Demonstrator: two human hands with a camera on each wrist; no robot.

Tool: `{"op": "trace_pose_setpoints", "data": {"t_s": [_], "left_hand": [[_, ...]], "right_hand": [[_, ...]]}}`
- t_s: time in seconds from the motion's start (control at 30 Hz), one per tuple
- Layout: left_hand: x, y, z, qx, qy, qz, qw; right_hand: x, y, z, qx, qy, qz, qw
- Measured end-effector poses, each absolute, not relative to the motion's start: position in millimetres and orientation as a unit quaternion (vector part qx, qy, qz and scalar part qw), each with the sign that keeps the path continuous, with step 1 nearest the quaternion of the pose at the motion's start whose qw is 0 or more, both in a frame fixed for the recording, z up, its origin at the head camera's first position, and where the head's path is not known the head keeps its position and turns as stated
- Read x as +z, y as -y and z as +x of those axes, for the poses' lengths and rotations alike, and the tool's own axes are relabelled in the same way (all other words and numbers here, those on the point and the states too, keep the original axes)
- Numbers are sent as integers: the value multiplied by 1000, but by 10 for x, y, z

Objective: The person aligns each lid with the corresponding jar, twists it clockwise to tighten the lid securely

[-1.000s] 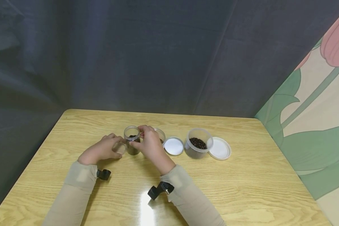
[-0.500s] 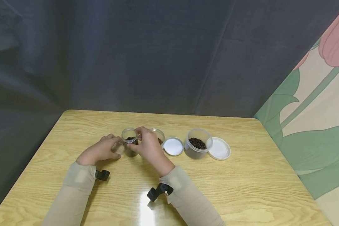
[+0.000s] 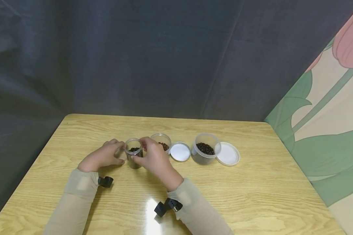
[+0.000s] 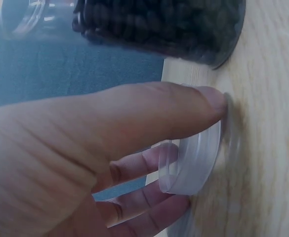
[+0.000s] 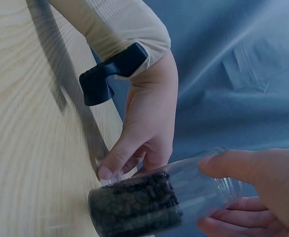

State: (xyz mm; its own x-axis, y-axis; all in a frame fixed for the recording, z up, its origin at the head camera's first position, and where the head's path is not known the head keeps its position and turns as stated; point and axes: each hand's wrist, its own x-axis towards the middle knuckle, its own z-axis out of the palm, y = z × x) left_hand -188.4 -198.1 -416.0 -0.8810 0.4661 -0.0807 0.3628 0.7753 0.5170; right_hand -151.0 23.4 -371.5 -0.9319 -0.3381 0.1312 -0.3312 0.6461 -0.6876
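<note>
jar (image 5: pixel 186 182): judged light to moderate in weight, with most of the load low, where the dark beans (image 5: pixel 134 205) sit. the wall appears stiff and smooth, and may slip in damp fingers; plastic or glass cannot be told. recommended hold: thumb and fingers opposed across the upper wall near the neck, moderate pressure, mouth facing up. the jar is uncapped and would probably spill if tipped far.

position: left of centre in the lower half of the head frame, over the table (image 3: pixel 253 182); contact of the base with the table cannot be confirmed.

right hand (image 3: pixel 157 160): holds the jar by its upper part, thumb on one side, fingers on the other.

left hand (image 3: pixel 103 157): pinches the clear lid (image 4: pixel 198 163) between thumb and fingers, just beside the jar. the lid is judged very light and slightly flexible; grip it by its side wall.

appearance: the jar is a clear, straight-sided cylinder with a ringed neck and round mouth. beans fill roughly the lower half. the lid is shallow, round and cloudy, with a ridged side.
</note>
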Motion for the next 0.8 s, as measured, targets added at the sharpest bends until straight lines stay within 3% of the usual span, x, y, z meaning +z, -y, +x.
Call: {"op": "trace_pose_setpoints", "data": {"t_s": [0.53, 0.8], "left_hand": [[-4159, 1972, -1882, 253, -937, 215, 109], [-4129, 2002, -1879, 272, -929, 231, 102]], "right_hand": [[-3891, -344, -1280, -486, -851, -200, 1], [-3961, -426, -1206, -493, -847, -198, -29]]}}
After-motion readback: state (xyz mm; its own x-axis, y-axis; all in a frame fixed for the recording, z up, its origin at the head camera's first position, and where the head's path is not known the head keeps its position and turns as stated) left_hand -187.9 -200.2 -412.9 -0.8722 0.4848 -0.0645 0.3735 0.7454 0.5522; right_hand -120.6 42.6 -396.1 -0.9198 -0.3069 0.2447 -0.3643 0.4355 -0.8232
